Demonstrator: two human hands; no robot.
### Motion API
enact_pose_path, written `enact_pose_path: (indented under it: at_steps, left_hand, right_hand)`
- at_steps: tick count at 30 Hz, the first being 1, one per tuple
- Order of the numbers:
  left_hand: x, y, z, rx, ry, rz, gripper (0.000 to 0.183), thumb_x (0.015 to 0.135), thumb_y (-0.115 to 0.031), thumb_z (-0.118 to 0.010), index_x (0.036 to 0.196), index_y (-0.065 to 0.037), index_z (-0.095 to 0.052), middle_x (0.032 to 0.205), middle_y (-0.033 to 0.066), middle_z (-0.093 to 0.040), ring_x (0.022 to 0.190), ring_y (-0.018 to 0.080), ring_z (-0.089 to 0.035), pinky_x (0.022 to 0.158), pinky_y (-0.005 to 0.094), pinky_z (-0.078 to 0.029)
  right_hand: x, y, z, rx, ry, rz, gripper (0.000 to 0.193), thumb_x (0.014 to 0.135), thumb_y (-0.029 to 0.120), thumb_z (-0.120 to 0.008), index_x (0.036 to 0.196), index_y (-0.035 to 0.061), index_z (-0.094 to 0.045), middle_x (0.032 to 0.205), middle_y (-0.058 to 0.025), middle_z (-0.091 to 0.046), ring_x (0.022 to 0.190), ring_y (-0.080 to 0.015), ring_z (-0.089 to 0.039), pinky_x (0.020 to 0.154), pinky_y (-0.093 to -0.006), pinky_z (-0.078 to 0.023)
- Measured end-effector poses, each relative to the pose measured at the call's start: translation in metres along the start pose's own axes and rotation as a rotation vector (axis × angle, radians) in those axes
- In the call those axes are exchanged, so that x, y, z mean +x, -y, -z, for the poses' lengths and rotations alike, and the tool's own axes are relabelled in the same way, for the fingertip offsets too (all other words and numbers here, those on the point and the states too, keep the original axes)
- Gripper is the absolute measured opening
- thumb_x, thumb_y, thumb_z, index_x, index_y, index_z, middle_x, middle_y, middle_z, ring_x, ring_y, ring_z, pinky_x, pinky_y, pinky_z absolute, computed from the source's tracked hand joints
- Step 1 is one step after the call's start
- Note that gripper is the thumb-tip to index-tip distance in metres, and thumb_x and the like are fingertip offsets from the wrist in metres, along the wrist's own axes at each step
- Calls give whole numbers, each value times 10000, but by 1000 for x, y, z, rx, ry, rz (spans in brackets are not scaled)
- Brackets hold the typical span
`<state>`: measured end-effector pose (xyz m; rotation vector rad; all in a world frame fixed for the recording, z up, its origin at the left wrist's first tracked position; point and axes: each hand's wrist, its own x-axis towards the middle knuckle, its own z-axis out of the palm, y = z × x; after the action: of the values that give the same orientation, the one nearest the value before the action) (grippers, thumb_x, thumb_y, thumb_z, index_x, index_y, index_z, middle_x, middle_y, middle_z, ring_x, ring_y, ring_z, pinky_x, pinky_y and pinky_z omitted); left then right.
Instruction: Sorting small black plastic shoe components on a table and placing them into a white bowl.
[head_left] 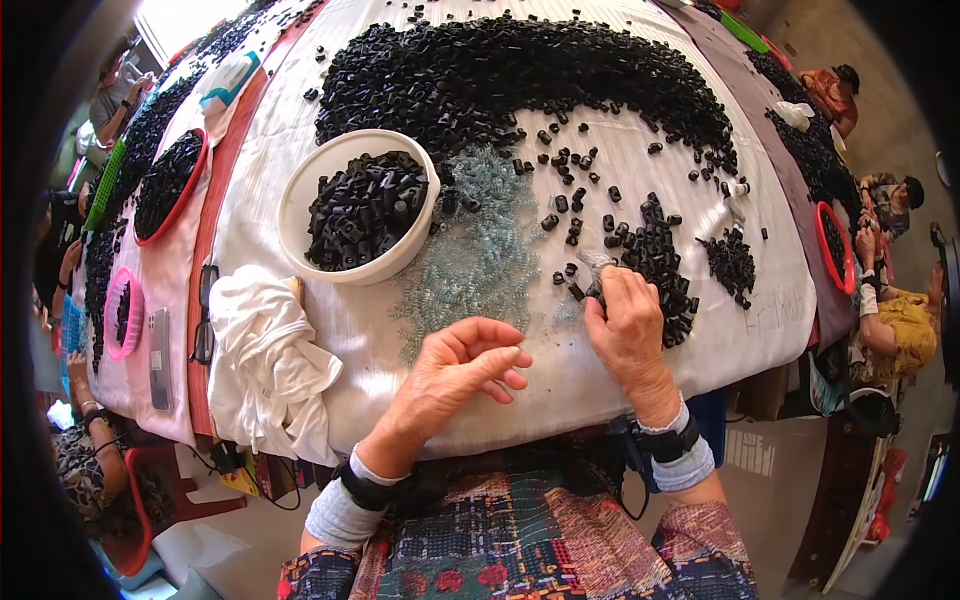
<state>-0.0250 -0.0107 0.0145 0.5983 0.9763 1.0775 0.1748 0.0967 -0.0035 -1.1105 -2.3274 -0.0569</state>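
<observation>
My left hand [465,368] hovers above the near edge of the cloth-covered table, its fingers curled and the thumb close to the fingertips; anything pinched there is too small to see. Further right, my right hand [628,325] is closed, knuckles up, beside a heap of small black cylindrical parts [655,250]. Something grey [597,260] shows at its fingertips, and what they grip is mostly hidden. Between and beyond both hands spreads a tangled pile of fine bluish-silver springs [465,255]. A white round tub [400,262] full of black parts stands to its left.
A large bank of black parts [430,75] covers the table's far side. A smaller black pile [730,265] lies at right. White cloth [262,350], glasses [203,325] and a phone [160,358] lie at left. Other people sit at neighbouring tables on both sides.
</observation>
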Motion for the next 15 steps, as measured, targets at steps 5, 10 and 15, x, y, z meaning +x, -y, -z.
enact_pose_path:
  at_steps: [5,10,15]
  left_hand:
    - [4,4,-10,7,-8,39,278,878,-129,-615,1104,13,-539,1022,122,-614,801,155,-633,660,251,-530]
    - [8,11,0,7,101,-67,225,863,-126,-642,1029,13,-583,910,74,-647,785,134,-635,646,240,-523]
    - [6,7,-2,-22,32,-7,198,849,-116,-655,985,19,-607,865,65,-652,749,129,-635,643,239,-525]
  right_hand:
    - [-14,23,21,233,-83,152,371,630,4,-691,979,3,-564,897,-135,-580,799,-300,-563,701,-397,-441]
    - [-13,54,25,565,40,316,434,633,-32,-686,1048,-42,-559,940,-169,-590,841,-332,-582,723,-398,-471]
    - [-3,21,26,533,51,180,347,649,-73,-637,988,-36,-578,871,-176,-580,783,-343,-573,673,-389,-488]
